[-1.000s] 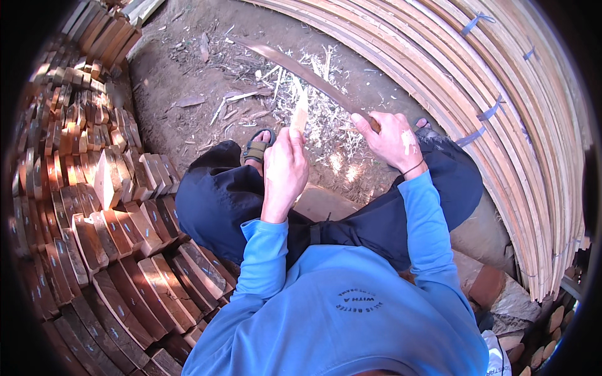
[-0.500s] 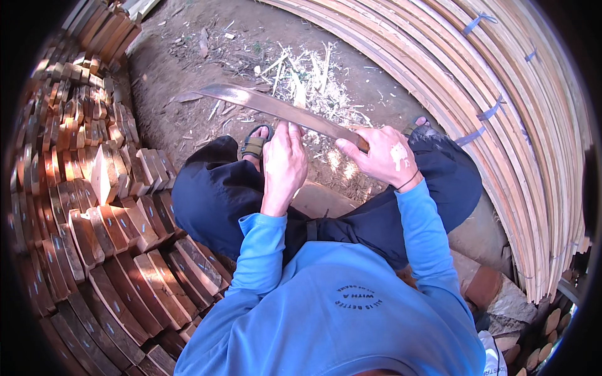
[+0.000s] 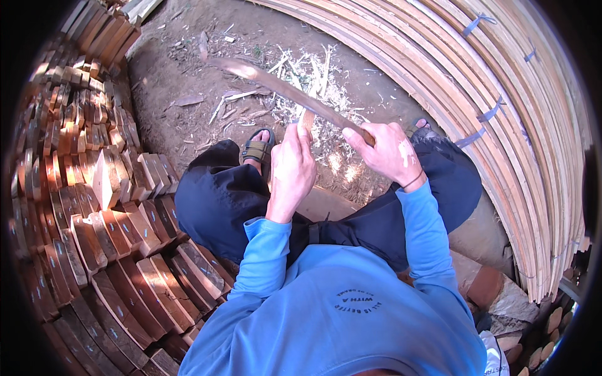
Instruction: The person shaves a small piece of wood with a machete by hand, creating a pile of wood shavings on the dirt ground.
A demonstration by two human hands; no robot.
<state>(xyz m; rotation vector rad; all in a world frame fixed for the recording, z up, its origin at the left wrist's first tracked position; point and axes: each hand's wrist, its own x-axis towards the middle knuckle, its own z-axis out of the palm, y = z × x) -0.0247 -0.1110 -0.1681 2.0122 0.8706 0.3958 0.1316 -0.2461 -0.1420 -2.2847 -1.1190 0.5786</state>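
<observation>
My right hand (image 3: 390, 155) is wrapped round the handle of a machete (image 3: 276, 83). Its long, slightly curved blade slants up and to the left across the front of my body. My left hand (image 3: 295, 168) is closed on a pale wooden stick (image 3: 305, 120), which points away from me. The blade crosses the stick just beyond my left fingers; whether it touches the wood I cannot tell. The stick's far part blends into the shavings behind, and its lower end is hidden in my hand.
Wood shavings (image 3: 323, 81) lie heaped on the dirt ground (image 3: 169, 69) beyond my hands. Stacked wooden blocks (image 3: 132, 269) fill the left side. Long bundled strips (image 3: 501, 144), tied with blue bands, curve along the right. My sandalled foot (image 3: 258, 149) is near the left hand.
The machete's tip has swung farther away from me, and its blade now shows narrower. My left hand has shifted slightly right and nearer, while more of the stick shows above it.
</observation>
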